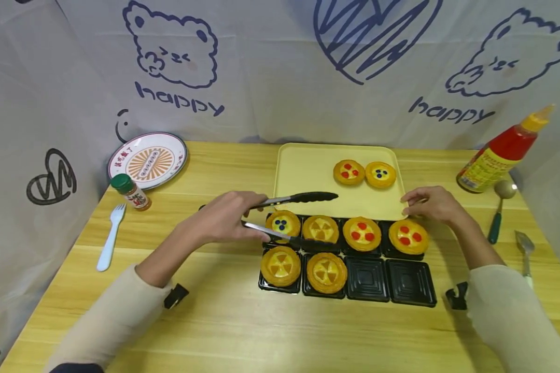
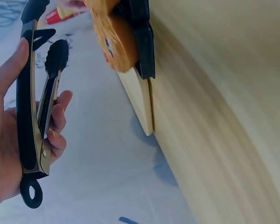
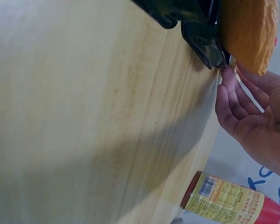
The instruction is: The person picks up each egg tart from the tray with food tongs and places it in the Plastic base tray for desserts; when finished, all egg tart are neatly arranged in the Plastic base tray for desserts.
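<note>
Holding tongs (image 1: 293,217) spread over a black mould tray (image 1: 387,280) of tarts while the other hand steadies the yellow tray (image 1: 308,166).

The left hand (image 1: 224,217) curls round the tongs' handles, tips parted, the lower one by the blueberry tart (image 1: 283,224) just ahead of its fingers, seemingly placed to close on it. The right hand (image 1: 431,203), fingers lightly bent, rests on the yellow tray's near corner, probably to keep it from sliding; two tarts (image 1: 364,173) sit beyond it.
</note>
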A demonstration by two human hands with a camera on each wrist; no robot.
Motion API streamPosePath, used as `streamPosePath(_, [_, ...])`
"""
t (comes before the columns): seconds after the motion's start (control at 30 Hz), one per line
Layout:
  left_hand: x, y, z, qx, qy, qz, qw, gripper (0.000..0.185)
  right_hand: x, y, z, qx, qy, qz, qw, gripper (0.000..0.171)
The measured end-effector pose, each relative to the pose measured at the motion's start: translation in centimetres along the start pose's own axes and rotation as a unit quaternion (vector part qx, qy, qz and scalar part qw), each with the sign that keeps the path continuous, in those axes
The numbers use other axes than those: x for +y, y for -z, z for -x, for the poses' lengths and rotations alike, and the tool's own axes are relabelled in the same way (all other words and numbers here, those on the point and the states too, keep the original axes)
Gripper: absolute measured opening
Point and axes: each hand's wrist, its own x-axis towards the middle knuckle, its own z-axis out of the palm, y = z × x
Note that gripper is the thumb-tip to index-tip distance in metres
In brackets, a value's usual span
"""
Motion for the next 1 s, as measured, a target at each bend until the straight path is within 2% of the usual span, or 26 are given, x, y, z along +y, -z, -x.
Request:
streamPosePath(0.13, [-1.0, -0.2, -3.4, 0.007, 0.018, -0.005, 0.9998, 0.066, 0.1, 0.0, 0.0, -0.002, 0.0, -0.001, 1.0, 0.04])
streamPosePath(0.3, [-1.9, -0.6, -7.7, -0.002, 0.052, -0.026, 0.9983, 0.07, 0.2, 0.0, 0.1, -0.003, -0.001, -0.002, 1.0, 0.04])
streamPosePath(0.43, [-2.5, -1.1, -11.2, -0.03, 0.073, -0.039, 0.9961, 0.072, 0.2, 0.1, 0.1, -0.002, -0.001, 0.003, 1.0, 0.039])
streamPosePath(0.53, [-2.9, -1.7, -12.9, -0.05, 0.083, -0.041, 0.9944, 0.071, 0.2, 0.0, 0.1, -0.001, 0.003, 0.002, 1.0, 0.038])
streamPosePath(0.63, [-3.0, -2.3, -13.8, -0.056, 0.094, -0.047, 0.9929, 0.067, 0.2, 0.0, 0.1, 0.002, 0.008, 0.003, 1.0, 0.038])
streamPosePath(0.77, [-2.9, -2.7, -14.2, -0.059, 0.108, -0.063, 0.9904, 0.062, 0.1, 0.2, 0.0, 0.002, 0.011, 0.005, 1.0, 0.039])
streamPosePath(1.0, [-2.6, -1.9, -13.6, -0.072, 0.122, -0.081, 0.9866, 0.065, 0.1, 0.2, 0.0, 0.0, 0.003, 0.002, 1.0, 0.04])
